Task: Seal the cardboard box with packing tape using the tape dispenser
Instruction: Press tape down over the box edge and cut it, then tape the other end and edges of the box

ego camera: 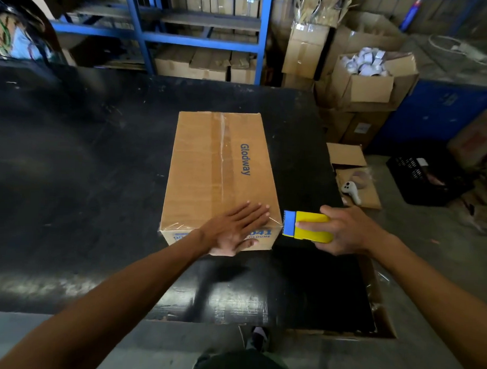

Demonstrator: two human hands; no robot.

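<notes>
Cardboard box (220, 178): centre of frame, lying flat on black counter (72, 164), top flaps closed, "Glodway" printed in blue; clear tape strip (222, 156) along centre seam, more tape across near edge.
L hand (235, 228): fingers straight, palm pressing box's near right corner, thumb over front face.
R hand (343, 232): curled round yellow/blue tape dispenser (307, 225), just right of that corner, blue end touching box edge.
Upper right of frame: open carton (364, 86) w/ white items. Upper left: blue shelving (203, 42).
</notes>
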